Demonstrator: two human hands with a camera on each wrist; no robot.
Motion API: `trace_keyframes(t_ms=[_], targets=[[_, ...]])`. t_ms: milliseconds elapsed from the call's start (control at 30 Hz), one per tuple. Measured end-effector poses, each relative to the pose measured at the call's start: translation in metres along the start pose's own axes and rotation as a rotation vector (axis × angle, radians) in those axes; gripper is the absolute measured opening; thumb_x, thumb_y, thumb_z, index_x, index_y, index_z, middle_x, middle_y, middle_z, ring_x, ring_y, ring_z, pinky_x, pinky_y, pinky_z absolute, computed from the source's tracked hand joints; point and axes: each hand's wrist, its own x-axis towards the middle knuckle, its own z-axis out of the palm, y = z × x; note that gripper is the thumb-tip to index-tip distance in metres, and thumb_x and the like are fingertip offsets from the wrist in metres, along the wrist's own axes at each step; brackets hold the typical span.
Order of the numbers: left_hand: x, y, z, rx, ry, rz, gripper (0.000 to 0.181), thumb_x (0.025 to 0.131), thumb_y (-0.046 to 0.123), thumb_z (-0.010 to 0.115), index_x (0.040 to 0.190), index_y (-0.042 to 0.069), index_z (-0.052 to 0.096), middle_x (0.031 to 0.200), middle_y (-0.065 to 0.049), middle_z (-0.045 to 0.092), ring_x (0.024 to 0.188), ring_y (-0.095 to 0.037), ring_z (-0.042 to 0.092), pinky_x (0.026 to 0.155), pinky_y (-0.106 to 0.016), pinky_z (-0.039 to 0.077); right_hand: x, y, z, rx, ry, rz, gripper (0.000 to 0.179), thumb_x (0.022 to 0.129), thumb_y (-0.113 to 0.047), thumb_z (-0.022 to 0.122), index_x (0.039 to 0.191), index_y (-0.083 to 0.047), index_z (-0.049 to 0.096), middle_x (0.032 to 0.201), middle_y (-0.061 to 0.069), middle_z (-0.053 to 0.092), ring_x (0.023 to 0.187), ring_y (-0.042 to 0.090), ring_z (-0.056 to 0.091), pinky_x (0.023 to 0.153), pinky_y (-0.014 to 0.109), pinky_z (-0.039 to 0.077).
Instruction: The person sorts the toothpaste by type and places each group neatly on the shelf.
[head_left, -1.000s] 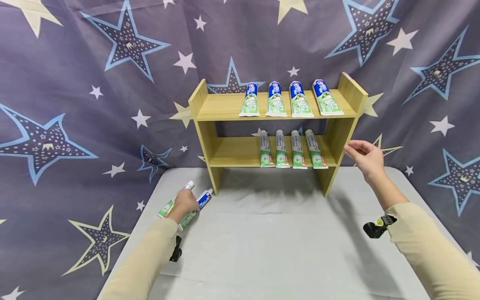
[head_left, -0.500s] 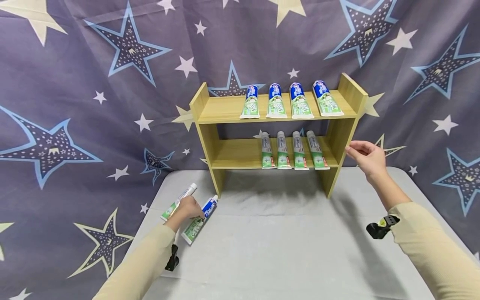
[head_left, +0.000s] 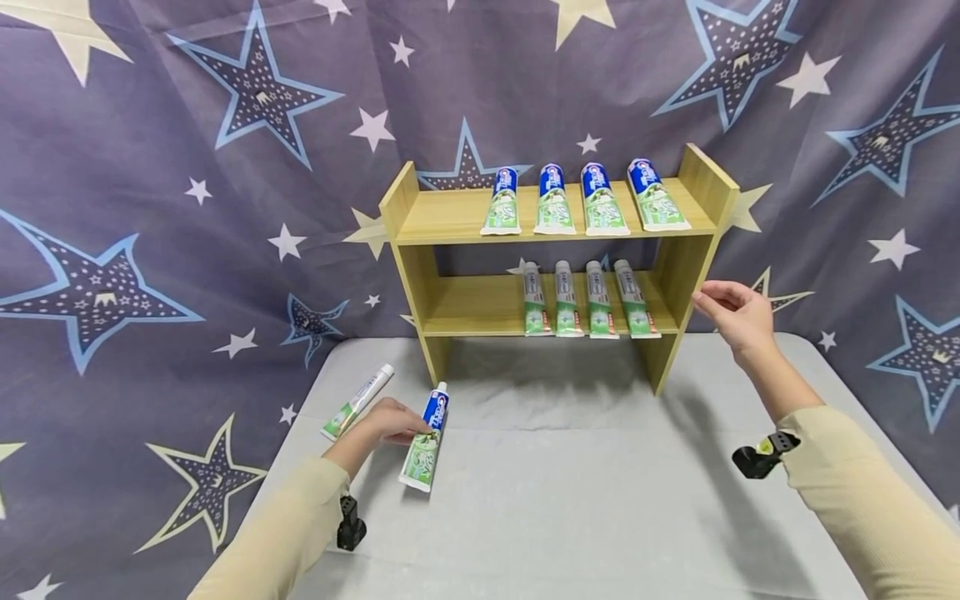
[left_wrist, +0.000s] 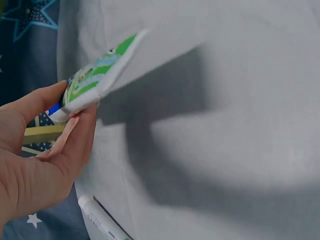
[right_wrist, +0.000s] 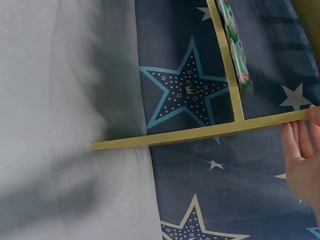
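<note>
My left hand point(head_left: 393, 422) pinches a blue-and-green toothpaste tube point(head_left: 422, 454) by its side edge, between thumb and fingers. In the left wrist view the tube point(left_wrist: 100, 77) is raised above the cloth, its shadow falling apart from it. Beside that hand a silver-and-green toothpaste tube point(head_left: 360, 402) lies on the table. My right hand point(head_left: 738, 315) holds the front edge of the wooden shelf's right side panel point(head_left: 686, 304); in the right wrist view its fingers point(right_wrist: 295, 142) rest against the panel's outer face.
Several blue-and-green tubes point(head_left: 553, 204) lie in a row on the upper board; several silver-and-green tubes point(head_left: 567, 302) lie on the lower one, towards the right. The shelf stands at the back of the cloth-covered table point(head_left: 540, 500), before a star-patterned curtain point(head_left: 315, 208).
My left hand has picked the blue-and-green toothpaste tube off the table, moved it right and turned it more upright in the head view. The right hand keeps its place on the shelf.
</note>
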Motion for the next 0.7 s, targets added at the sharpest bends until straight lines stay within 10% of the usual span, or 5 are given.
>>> trace_keyframes(t_ms=[700], targets=[[-0.009, 0.013, 0.016, -0.333, -0.21, -0.001, 0.045, 0.084, -0.001, 0.068, 0.123, -0.017, 0.053, 0.08, -0.005, 0.073, 0.074, -0.011, 0.069, 0.074, -0.026, 0.062, 0.0, 0.0, 0.001, -0.029, -0.008, -0.002, 0.021, 0.082, 0.003, 0.07, 0.081, -0.018, 0.069, 0.07, -0.015, 0.07, 0.065, -0.004, 0.066, 0.063, 0.006, 0.054]])
